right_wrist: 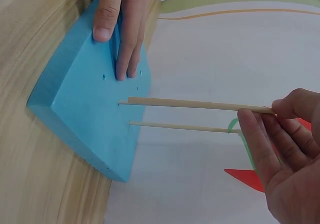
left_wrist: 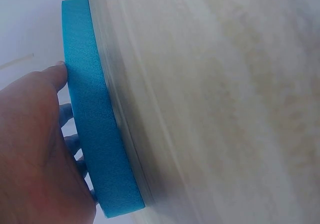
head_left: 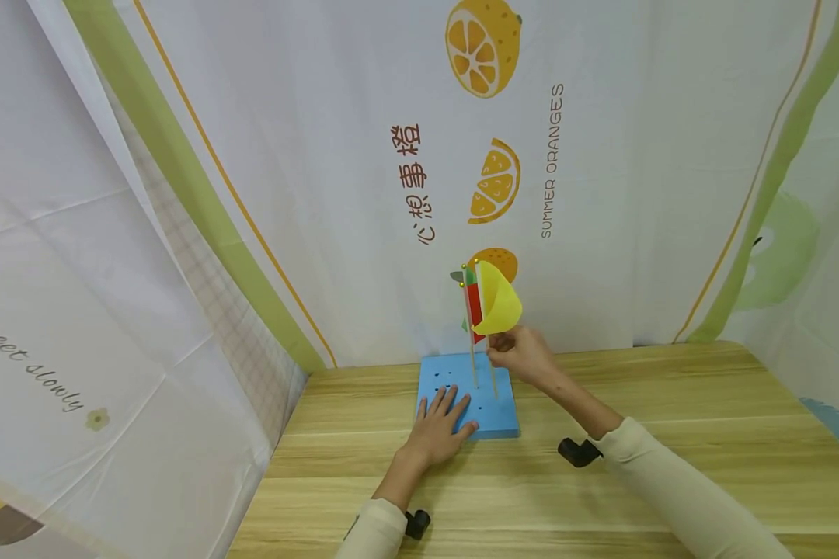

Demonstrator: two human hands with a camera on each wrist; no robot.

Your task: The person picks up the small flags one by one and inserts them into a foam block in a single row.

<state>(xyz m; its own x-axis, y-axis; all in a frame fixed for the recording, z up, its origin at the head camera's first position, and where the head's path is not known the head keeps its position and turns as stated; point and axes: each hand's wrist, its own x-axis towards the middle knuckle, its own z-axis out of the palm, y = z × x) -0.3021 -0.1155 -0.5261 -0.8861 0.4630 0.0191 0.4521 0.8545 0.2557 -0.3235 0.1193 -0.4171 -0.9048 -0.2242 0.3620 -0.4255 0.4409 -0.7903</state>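
My left hand (head_left: pixel 436 436) rests spread on a blue foam block (head_left: pixel 498 423) with small holes in its top. In the left wrist view, the thumb lies at the edge of the block's side (left_wrist: pixel 97 114). My right hand (head_left: pixel 526 359) pinches the thin wooden stick (right_wrist: pixel 195 104) of a yellow paper flag (head_left: pixel 501 301). That stick's lower end hangs close over the block, overlapping a hole in the right wrist view. Another stick (right_wrist: pixel 180 127) stands upright in the block, bearing a red-and-green flag (head_left: pixel 473 303) partly hidden by the yellow one. Small yellow beads (head_left: pixel 464 266) top the sticks.
The block lies on a wood-grain table (head_left: pixel 643 466) near its back edge. A white curtain (head_left: pixel 308 155) printed with oranges hangs close behind, and another cloth (head_left: pixel 112 295) hangs on the left. Black wrist cameras (head_left: pixel 577 452) sit at both cuffs.
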